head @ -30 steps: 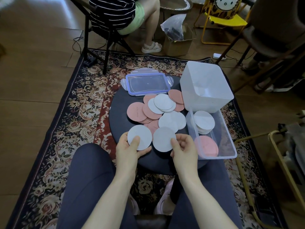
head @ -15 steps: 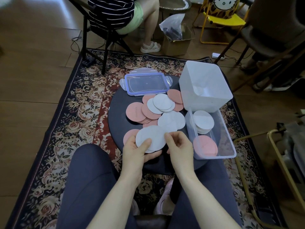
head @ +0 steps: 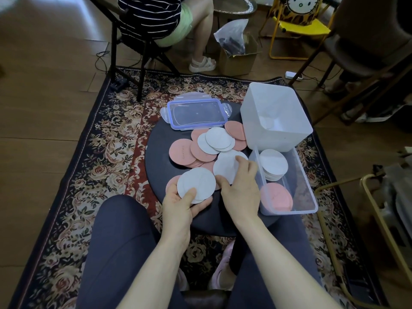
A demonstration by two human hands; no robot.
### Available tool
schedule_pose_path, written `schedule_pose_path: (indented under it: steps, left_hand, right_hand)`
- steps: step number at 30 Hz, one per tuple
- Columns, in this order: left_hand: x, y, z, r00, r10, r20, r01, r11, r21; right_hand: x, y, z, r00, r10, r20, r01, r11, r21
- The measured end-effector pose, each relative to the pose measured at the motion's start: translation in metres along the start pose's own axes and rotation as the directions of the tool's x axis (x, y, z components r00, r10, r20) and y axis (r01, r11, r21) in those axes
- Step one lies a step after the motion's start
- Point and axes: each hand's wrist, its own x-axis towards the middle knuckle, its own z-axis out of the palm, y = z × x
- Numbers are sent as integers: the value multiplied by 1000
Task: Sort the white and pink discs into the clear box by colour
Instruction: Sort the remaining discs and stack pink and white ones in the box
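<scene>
My left hand (head: pixel 180 206) grips a small stack of white discs (head: pixel 197 184) just above the near part of the round dark table (head: pixel 156 159). My right hand (head: pixel 242 188) lies on another white disc (head: pixel 226 167), thumb and fingers at its edges. A mixed pile of pink discs (head: pixel 181 151) and white discs (head: pixel 219 138) covers the table's middle. The clear box (head: pixel 307 186) sits at the right, with a white stack (head: pixel 274 163) in its far part and a pink stack (head: pixel 276 196) in its near part.
A blue-rimmed clear lid (head: pixel 197 113) lies at the table's far edge, beside a white plastic tub (head: pixel 274 118). A seated person (head: pixel 169 21) on a black chair is beyond the patterned rug (head: pixel 111 141). A gold metal frame (head: pixel 376 219) stands at the right.
My two hands each held a white disc; the right one was laid onto the left hand's disc. My right hand then moved up and right onto another white disc.
</scene>
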Motion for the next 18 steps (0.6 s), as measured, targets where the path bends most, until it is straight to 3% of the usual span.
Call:
schedule_pose_path:
  steps: [7,9,13,15,18]
  left_hand:
    - [0,-2,-2,1000,24,0,-24,1000,-11]
    - [-2,-2,-1,999,36,-17,-37,999,-23]
    - [-5,-1,2,997,63,-42,-64,998,-27]
    - [-7,-2,3,996,87,32,-88,996,26]
    - [-13,-1,4,971,86,221,-111,988,103]
  right_hand:
    - [-15,-2,-2,1000,-13,-2,13,997,75]
    - [-23,-2,-4,998,19,-52,-8,977,214]
    - [-38,-5,-12,978,151,-142,-48,832,553]
    - [-41,-3,-10,988,142,-64,-73,786,614]
    - [-44,2,-3,996,75,45,-87,821,565]
